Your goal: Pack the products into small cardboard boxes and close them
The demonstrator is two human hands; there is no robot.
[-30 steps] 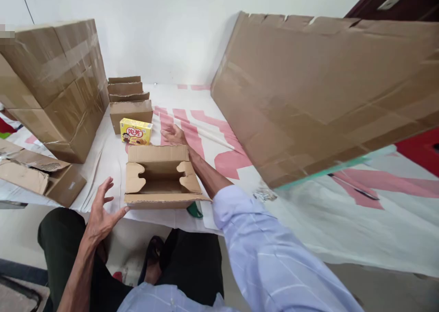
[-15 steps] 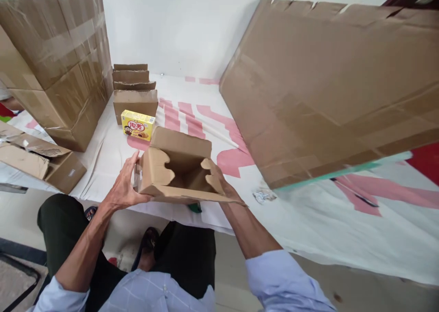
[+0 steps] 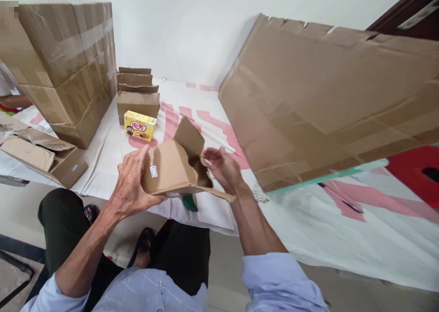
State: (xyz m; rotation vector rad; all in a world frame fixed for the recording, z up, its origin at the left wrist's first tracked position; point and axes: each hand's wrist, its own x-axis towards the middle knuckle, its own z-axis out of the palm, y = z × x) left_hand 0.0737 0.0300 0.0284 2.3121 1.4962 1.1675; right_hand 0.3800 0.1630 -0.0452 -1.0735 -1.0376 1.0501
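Note:
A brown cardboard box [image 3: 168,168] with a small white label is tilted over the table's front edge, its open end turned to the right. My left hand [image 3: 132,179] grips its closed end, thumb below and fingers on top. At the open end, my right hand [image 3: 221,166] has loosely bent fingers beside the flaps; whether the fingertips touch a flap is unclear. One flap [image 3: 188,140] stands up and another [image 3: 216,193] sticks out towards my right wrist. Behind the box stands a yellow snack box [image 3: 140,126] with red lettering.
Several open cartons [image 3: 139,102] stand in a row behind the snack box. Taped boxes [image 3: 68,65] are stacked at left, above an opened carton [image 3: 44,154]. A large cardboard panel [image 3: 325,102] leans at right, near a pen [image 3: 343,198] and a red object [image 3: 411,170].
The box has turned so its open end faces right instead of up. My right hand has come off its side to the flaps; my left hand keeps its hold.

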